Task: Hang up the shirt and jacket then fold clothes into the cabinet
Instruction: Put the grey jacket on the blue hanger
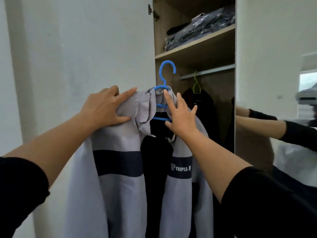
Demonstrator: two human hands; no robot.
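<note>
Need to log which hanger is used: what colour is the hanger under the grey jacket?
Blue hanger, clearest in the head view.

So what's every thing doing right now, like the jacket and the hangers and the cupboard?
Grey jacket: draped on the blue hanger, front open.
Blue hanger: held up, not on the rail.
Green hanger: on the rail, carrying a dark garment.
Cabinet door: open.
Packed clothes: stacked on the shelf.
Left hand: gripping the jacket's shoulder.
Right hand: fingers spread at the collar.

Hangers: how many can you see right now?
2. The blue hanger carries the grey jacket, not yet on the rail. The green hanger hangs on the rail holding a dark garment. Others may be hidden.
</note>
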